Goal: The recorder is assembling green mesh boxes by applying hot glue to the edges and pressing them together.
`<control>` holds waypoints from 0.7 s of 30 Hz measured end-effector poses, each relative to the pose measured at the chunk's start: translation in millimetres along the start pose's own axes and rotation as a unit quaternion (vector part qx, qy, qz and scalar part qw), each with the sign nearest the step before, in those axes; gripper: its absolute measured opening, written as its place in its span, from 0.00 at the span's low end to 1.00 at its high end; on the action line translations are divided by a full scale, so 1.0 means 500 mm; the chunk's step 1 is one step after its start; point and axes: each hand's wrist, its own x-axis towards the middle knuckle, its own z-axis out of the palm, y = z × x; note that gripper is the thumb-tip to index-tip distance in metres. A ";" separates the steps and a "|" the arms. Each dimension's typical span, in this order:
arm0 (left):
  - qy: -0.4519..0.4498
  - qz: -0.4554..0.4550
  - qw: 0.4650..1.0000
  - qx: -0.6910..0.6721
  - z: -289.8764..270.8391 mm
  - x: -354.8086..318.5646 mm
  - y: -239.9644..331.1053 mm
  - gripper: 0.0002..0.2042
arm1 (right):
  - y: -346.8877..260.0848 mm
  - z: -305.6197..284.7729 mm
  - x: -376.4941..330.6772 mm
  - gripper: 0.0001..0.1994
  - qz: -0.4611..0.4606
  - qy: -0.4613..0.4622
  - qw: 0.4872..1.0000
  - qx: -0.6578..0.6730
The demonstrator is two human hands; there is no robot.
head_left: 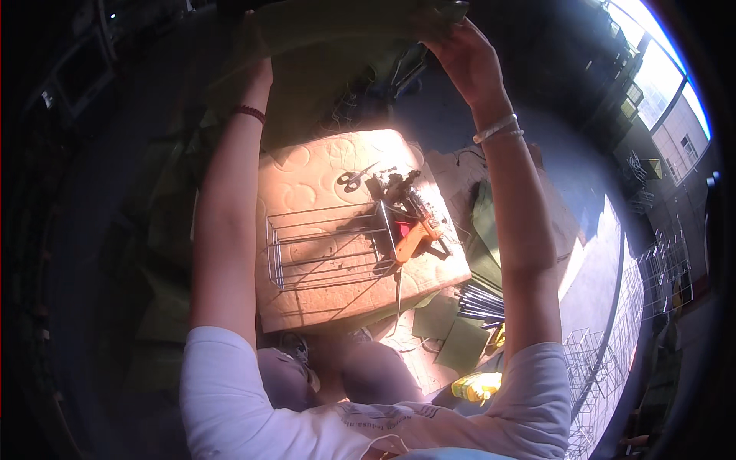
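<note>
Hands reached up to the top of my view, the left hand [259,57] and the right hand [466,61] raised at either end of a dark green sheet [337,23] that spanned the gap between them, beyond the far edge of the counter [307,182]. From my remote seat I saw the right one closed on the sheet's corner, fingers bent over the edge; the left was at the other end, so deep in shadow that I could not tell how its fingers were set. A dark red bracelet [250,113] circled the left wrist, pale bands [498,129] the right.

For writing, I found small dark lettering across the chest of the pale shirt [226,383], bent by the lens and folds, and blurred print on a yellow packet [477,387] at lower right. The counter's tan cover bore embossed curves that I did not read as letters.

On that sunlit cover lay dark-handled scissors [351,182], a wire frame [326,238] on its side and, against the frame's right end, an orange-handled tool [415,242]. Right of the counter I made out thin rods [481,302] and flat green panels [463,345], with wire racks [598,360] farther right on the floor.
</note>
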 end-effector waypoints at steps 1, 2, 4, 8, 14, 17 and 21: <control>0.042 0.019 0.999 -0.027 -0.010 -0.016 -0.009 0.24 | 0.031 -0.013 -0.038 0.10 0.022 0.006 1.000 0.008; 0.079 0.039 0.995 -0.054 -0.018 -0.035 -0.020 0.24 | 0.061 -0.021 -0.085 0.11 0.045 0.017 0.999 0.015; 0.107 0.053 0.990 -0.077 -0.003 -0.082 -0.062 0.25 | 0.108 -0.054 -0.192 0.12 0.055 -0.008 0.998 0.020; -0.178 0.135 0.931 -0.288 0.001 -0.261 -0.201 0.25 | 0.152 -0.096 -0.419 0.13 0.145 0.013 0.985 -0.091; -0.237 0.196 0.932 -0.192 -0.139 -0.503 -0.258 0.26 | 0.122 0.054 -0.582 0.17 0.254 -0.096 0.952 -0.138; -0.285 0.214 0.925 -0.130 -0.167 -0.562 -0.273 0.25 | 0.137 0.049 -0.640 0.11 0.341 0.018 0.939 -0.046; -0.305 0.250 0.915 -0.081 -0.204 -0.585 -0.280 0.27 | 0.166 0.026 -0.591 0.14 0.351 0.203 0.913 0.043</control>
